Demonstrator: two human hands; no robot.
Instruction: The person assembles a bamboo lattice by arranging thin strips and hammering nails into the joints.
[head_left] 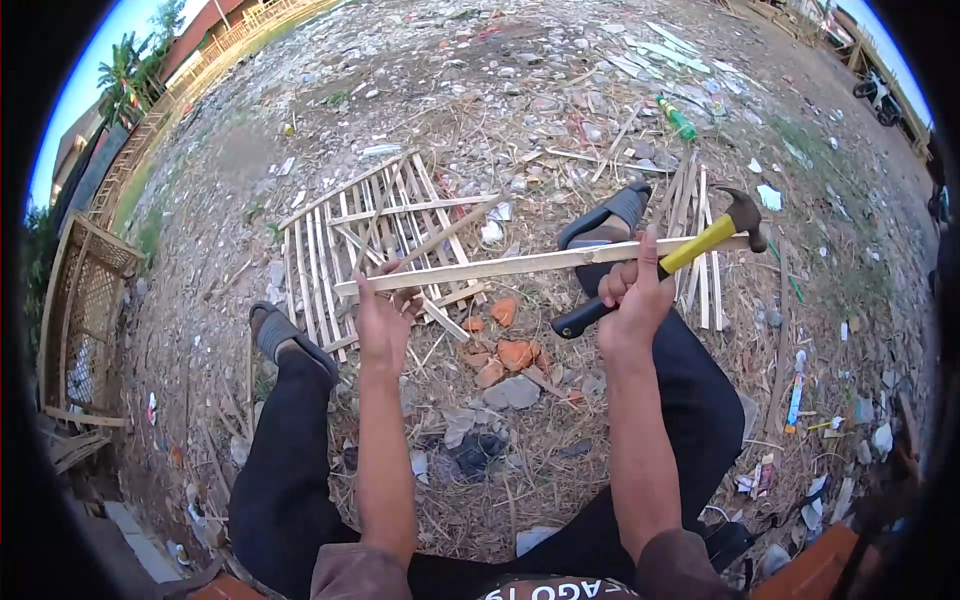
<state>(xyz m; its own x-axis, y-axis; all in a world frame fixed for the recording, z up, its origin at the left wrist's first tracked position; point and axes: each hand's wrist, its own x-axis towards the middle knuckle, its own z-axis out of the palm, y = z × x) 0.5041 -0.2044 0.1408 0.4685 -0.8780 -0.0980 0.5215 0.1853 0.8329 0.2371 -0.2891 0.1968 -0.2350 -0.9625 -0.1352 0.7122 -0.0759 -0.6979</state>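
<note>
A long pale wooden slat [500, 266] spans the space between my two hands, held crosswise above the ground. My left hand [383, 318] pinches its left end. My right hand [637, 300] grips a claw hammer [700, 243] with a yellow and black handle, its head up and to the right. The same right hand also steadies the slat, near its right end. Under and beyond my left hand lies a slatted wooden frame [340, 225] of thin strips, with some loose pieces across it.
Broken brick lumps [516, 353] and a grey stone [511, 393] lie between my sandalled feet. Loose sticks [690, 200] rest beyond my right foot, near a green bottle [678, 120]. A lattice wooden frame [90, 320] stands at the left. Litter and rubble cover the ground.
</note>
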